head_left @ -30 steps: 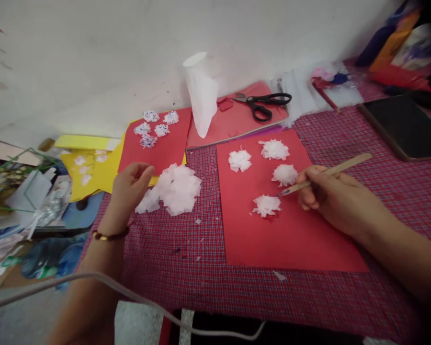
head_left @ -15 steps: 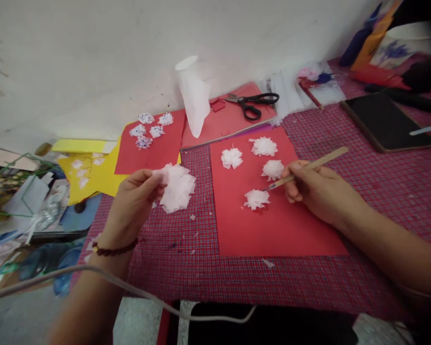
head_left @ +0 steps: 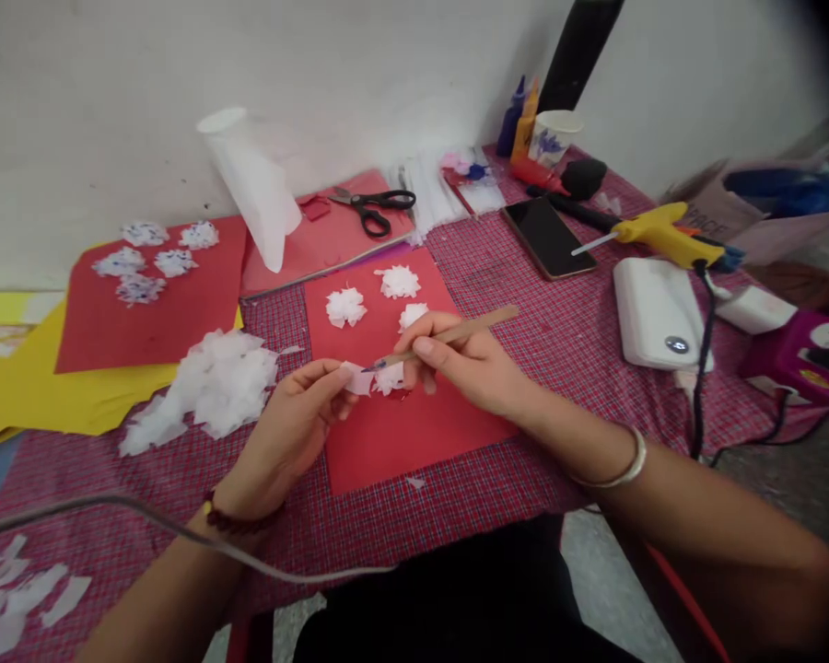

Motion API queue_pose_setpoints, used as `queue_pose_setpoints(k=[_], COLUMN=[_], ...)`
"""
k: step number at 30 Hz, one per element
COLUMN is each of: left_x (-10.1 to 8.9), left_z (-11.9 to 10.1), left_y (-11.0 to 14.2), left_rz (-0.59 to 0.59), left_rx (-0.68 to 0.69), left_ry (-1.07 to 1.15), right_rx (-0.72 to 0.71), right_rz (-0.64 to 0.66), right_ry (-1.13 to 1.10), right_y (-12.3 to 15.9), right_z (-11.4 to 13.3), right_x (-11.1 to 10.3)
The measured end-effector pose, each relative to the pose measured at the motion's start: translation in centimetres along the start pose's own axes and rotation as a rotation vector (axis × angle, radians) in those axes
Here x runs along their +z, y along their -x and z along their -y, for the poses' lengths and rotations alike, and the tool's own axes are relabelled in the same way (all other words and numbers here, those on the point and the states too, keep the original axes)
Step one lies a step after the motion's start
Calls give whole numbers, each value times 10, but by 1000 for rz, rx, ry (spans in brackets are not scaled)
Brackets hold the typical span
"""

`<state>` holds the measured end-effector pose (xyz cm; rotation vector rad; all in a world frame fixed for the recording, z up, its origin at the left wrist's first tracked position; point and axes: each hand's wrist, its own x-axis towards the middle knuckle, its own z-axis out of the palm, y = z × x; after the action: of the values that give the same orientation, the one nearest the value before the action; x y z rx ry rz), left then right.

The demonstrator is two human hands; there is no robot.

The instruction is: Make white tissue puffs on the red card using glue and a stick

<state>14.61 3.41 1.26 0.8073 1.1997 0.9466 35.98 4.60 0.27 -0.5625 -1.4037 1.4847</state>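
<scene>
Between the thumb and fingers of my left hand (head_left: 294,428) is a small white tissue paper piece (head_left: 356,378). My right hand (head_left: 466,364) grips a wooden stick (head_left: 480,326) with a dark, bluish tip, which meets the paper piece's right side. Both hands are over a red sheet (head_left: 401,451). On that sheet sit several white paper puffs (head_left: 345,307). The nearest puff (head_left: 390,378), right behind the stick's tip, is partly covered by my fingers, and a shiny red patch shows beside it. Left of my left hand lies a loose heap of white tissue pieces (head_left: 225,382).
Blue-speckled puffs (head_left: 175,262) sit on another red sheet (head_left: 145,322) at left. Black-handled scissors (head_left: 373,212) and a white paper roll (head_left: 249,184) are at the back. Rightward are a phone (head_left: 545,235), a yellow glue gun (head_left: 663,232) and a white power bank (head_left: 656,313). A cable (head_left: 145,523) crosses in front.
My left hand has moved right from the tissue heap to the red sheet, now with one small piece. The stick's tip has come to that piece. The view has swung right.
</scene>
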Motion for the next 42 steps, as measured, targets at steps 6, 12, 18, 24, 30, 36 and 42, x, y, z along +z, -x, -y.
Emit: queue_pose_setpoints(k=[6, 12, 18, 24, 30, 36, 42], left_x=[2, 1, -1, -7, -2, -2, -5], left_z=[2, 2, -6, 2, 10, 15, 20], left_y=[3, 2, -1, -1, 1, 3, 15], left_rz=[-17, -11, 26, 164, 49, -13, -16], left_rx=[-30, -53, -208, -229, -35, 204, 767], left_ry=[-10, 75, 332, 388, 327, 112, -586], right_rx=[-16, -3, 46, 87, 150, 139, 204], right_rz=[64, 55, 0, -35, -15, -33, -154], right_ry=[30, 80, 29, -18, -46, 96, 51], right_y=[0, 1, 0, -1, 0, 2, 2], right_z=[-4, -8, -6, -1, -5, -8, -13], right_x=[1, 4, 3, 4, 7, 12, 20])
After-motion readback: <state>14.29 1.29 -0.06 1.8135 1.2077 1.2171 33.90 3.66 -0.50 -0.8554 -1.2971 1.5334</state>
